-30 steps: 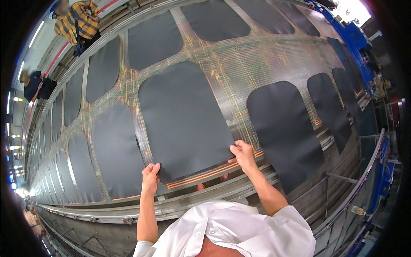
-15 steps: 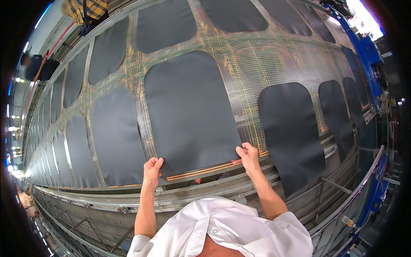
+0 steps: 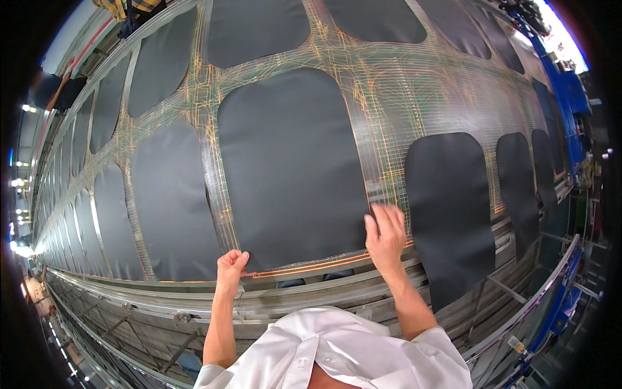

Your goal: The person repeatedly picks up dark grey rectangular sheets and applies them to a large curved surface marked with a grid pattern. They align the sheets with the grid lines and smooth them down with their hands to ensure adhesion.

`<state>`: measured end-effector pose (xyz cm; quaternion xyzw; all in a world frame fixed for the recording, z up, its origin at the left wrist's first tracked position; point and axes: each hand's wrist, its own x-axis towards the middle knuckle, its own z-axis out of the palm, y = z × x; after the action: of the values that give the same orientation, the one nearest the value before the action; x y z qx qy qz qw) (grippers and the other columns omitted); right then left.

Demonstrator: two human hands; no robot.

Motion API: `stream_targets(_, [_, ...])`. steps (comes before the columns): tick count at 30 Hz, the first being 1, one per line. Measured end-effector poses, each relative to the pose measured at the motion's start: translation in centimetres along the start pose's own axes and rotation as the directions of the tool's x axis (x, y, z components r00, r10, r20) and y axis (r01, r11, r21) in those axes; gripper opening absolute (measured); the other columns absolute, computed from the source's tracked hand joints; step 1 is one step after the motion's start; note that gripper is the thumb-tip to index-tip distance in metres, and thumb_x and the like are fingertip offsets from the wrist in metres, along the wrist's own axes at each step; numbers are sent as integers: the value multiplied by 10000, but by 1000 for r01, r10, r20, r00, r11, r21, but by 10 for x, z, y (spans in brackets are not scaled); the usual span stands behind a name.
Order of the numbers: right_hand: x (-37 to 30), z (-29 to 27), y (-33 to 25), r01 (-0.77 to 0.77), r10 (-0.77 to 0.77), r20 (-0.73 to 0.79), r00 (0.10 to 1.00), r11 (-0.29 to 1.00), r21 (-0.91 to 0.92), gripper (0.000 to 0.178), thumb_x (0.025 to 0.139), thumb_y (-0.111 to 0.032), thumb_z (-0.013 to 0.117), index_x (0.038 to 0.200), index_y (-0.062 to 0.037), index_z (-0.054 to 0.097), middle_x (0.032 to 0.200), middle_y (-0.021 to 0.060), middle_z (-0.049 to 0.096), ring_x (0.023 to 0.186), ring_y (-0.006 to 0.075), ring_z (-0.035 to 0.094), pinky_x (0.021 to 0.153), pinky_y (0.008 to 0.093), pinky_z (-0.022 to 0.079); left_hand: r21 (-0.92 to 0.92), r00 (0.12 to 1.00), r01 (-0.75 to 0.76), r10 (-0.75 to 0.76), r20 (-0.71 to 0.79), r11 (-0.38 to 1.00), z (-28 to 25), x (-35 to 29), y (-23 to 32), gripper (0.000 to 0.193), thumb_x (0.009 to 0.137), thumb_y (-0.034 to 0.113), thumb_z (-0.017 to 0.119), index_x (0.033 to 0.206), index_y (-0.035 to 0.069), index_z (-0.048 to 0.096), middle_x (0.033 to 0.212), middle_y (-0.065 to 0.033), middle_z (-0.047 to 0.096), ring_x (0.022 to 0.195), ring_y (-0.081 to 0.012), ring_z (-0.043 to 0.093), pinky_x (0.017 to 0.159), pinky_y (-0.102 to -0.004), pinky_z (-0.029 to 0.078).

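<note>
A large dark grey fabric panel [image 3: 295, 168] with rounded far corners lies flat on the long metal table in front of me. At its near left corner, my left hand [image 3: 230, 269] pinches the edge between thumb and fingers. Beside its right edge, close to the near right corner, my right hand [image 3: 387, 240] hovers with the fingers stretched out and slightly blurred. Coloured outline lines [image 3: 311, 267] run along the panel's near edge.
Similar dark panels lie in rows to the left [image 3: 172, 207] and beyond. On the right, another panel [image 3: 447, 214] hangs partly over the table's near edge. Metal rails [image 3: 129, 299] run along the front. People [image 3: 58, 91] stand across the table at the far left.
My right hand has let go of the panel's near right corner and lifted slightly outward, fingers opening. The left hand stays at the left corner. The whole view has shifted slightly.
</note>
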<state>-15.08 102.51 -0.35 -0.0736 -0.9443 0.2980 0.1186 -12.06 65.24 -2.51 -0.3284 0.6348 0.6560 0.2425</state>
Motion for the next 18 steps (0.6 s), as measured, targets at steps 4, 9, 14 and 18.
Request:
stream_targets(4, [56,39,-8,244,-224,139,965,958,-152,486,868,-322,678,1308,-139,581,1493,140,360,1388,470,229,1066,646,233,13,1000,2,-2,5,1000,-1,0,1,159,914,160,676,818,63,594,683,45,540,577,-51,523,614,-320,603])
stream_targets(9, [106,89,-9,285,-249,199,948,940,-185,566,917,-472,580,1391,-171,510,1592,95,179,1446,481,39,1078,729,112,28,1000,28,-28,-8,999,-1,3,0,184,915,162,679,784,87,574,669,67,512,566,-32,487,576,-267,557])
stream_targets(14, [110,97,-12,346,-283,291,914,918,-195,573,943,-536,494,1414,-208,489,1603,68,171,1450,479,16,1080,731,80,33,998,56,-55,-2,998,-7,5,-3,179,910,157,686,784,83,582,661,76,523,580,-22,497,570,-222,516])
stream_targets(18, [96,93,-13,348,-280,326,903,922,-171,573,941,-535,498,1416,-215,484,1601,65,185,1448,482,30,1076,733,88,-21,998,62,-62,11,998,-6,5,-3,180,908,158,692,786,81,585,659,76,533,575,-25,511,569,-223,520])
